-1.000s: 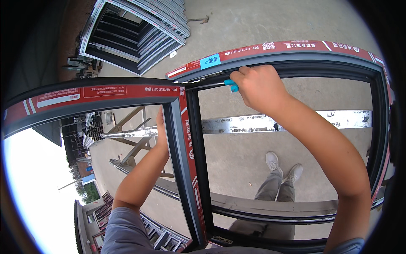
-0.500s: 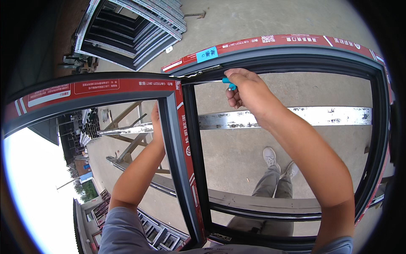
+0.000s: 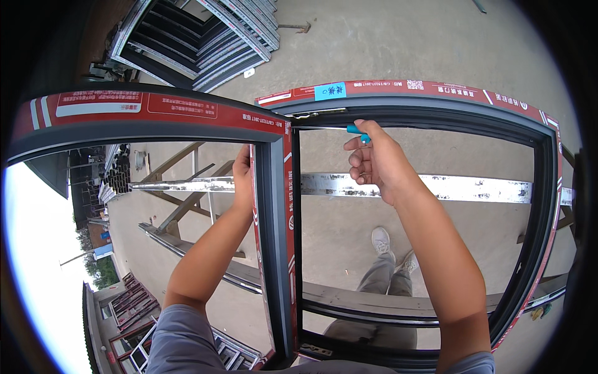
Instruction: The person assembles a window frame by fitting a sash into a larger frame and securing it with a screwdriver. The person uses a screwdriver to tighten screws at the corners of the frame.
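My right hand (image 3: 377, 159) pinches a teal-handled hex key (image 3: 355, 129) between thumb and index finger; the other fingers curl loosely below. Its thin shaft runs left toward the metal hinge (image 3: 311, 115) at the corner where the two frames meet. My left hand (image 3: 243, 167) grips the side of the swung-out window sash (image 3: 269, 181), its fingers partly hidden behind the profile. The sash stands open to the left of the dark outer window frame (image 3: 430, 111), which has red protective film and a blue label (image 3: 329, 91).
Silvery support bars (image 3: 417, 187) run beneath the frame, with wooden trestle legs (image 3: 177, 163) at the left. Stacked frames (image 3: 205, 47) lean at the back left, and more metal frames (image 3: 233, 349) lie at lower left. My shoes (image 3: 382, 240) show through the opening.
The whole view has shifted, so the outer frame sits lower. My right hand keeps the hex key near the hinge, its lower fingers a little more spread. My left hand stays on the sash.
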A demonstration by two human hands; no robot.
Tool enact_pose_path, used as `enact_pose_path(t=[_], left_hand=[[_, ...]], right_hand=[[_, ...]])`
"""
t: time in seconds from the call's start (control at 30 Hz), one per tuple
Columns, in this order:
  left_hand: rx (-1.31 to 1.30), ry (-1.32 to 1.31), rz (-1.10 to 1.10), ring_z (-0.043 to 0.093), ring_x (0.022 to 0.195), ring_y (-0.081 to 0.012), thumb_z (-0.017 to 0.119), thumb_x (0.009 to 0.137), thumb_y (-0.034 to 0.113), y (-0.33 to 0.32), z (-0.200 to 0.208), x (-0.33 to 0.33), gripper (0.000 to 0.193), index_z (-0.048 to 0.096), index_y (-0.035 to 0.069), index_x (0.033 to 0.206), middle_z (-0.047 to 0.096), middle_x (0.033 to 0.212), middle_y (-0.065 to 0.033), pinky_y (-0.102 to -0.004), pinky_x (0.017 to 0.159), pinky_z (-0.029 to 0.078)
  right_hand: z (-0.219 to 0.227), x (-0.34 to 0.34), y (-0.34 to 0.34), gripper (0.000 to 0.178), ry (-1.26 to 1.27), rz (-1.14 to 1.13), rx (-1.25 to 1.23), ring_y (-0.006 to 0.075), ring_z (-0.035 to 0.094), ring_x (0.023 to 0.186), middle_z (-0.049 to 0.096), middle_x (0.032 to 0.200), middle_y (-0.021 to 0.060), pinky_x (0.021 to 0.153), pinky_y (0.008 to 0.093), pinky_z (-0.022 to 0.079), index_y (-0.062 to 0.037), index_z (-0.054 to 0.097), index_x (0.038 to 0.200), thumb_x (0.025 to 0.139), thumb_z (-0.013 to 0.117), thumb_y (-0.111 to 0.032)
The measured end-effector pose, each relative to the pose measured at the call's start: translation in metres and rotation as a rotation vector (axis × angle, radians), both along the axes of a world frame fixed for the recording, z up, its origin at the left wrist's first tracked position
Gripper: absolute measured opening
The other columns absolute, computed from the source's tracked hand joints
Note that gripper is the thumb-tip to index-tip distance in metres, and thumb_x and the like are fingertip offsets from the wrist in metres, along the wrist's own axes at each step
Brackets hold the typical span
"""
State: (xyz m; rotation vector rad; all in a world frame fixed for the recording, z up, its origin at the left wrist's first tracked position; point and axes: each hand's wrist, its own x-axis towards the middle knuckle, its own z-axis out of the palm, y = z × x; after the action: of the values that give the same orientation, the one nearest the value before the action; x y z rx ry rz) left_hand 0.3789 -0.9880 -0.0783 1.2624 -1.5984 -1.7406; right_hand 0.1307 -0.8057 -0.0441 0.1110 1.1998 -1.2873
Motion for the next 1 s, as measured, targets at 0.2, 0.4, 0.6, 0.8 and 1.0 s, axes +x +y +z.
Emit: enact_pose_path(t=[0.2,0.4,0.6,0.8,1.0], left_hand=[[-0.041,-0.141,-0.027,0.070,0.084,-0.0117,0.051,0.107,0.056,0.001,0.009,-0.002,0.059,0.061,0.000,0.125,0.071,0.098,-0.0065,-0.0261,0.072,0.058],[0.107,-0.046,-0.096,0.077,0.081,-0.0187,0.035,0.097,0.082,0.000,0.005,-0.002,0.087,0.060,0.004,0.125,0.073,0.098,-0.0130,-0.0306,0.070,0.067],[0.259,0.052,0.068,0.077,0.084,-0.0189,0.029,0.102,0.075,-0.001,0.002,-0.002,0.080,0.060,0.005,0.127,0.072,0.100,-0.0132,-0.0320,0.072,0.068],[0.211,-0.004,-0.072,0.071,0.095,-0.0165,0.036,0.108,0.066,-0.003,0.004,-0.001,0.071,0.050,0.005,0.140,0.068,0.114,-0.0117,-0.0308,0.081,0.061],[0.089,-0.013,-0.117,0.077,0.082,-0.0188,0.041,0.106,0.065,-0.002,0.003,-0.002,0.069,0.058,0.003,0.132,0.072,0.103,-0.0131,-0.0304,0.068,0.067]], right_hand=[[-0.018,-0.007,-0.008,0.032,-0.088,-0.042,-0.172,0.0137,0.044,0.057,0.044,0.068,0.0008,0.056,0.0296,0.036,-0.0102,0.049,0.091,0.102,0.051,-0.040],[-0.034,-0.005,0.001,0.021,0.233,0.090,-0.343,0.0129,0.048,0.065,0.048,0.074,0.0023,0.061,0.0297,0.040,-0.0090,0.047,0.092,0.103,0.048,-0.027],[-0.042,-0.041,-0.001,0.023,0.803,0.366,-0.465,0.0185,0.054,0.075,0.056,0.079,0.0057,0.073,0.0358,0.049,-0.0036,0.054,0.103,0.104,0.058,-0.026],[-0.030,-0.048,0.001,0.029,0.942,0.493,-0.411,0.0212,0.054,0.081,0.059,0.087,0.0082,0.081,0.0378,0.050,-0.0023,0.057,0.109,0.103,0.062,-0.030],[-0.026,-0.056,-0.001,0.028,0.553,0.553,-0.401,0.0158,0.060,0.081,0.063,0.088,0.0039,0.079,0.0333,0.052,-0.0064,0.063,0.105,0.101,0.067,-0.034]])
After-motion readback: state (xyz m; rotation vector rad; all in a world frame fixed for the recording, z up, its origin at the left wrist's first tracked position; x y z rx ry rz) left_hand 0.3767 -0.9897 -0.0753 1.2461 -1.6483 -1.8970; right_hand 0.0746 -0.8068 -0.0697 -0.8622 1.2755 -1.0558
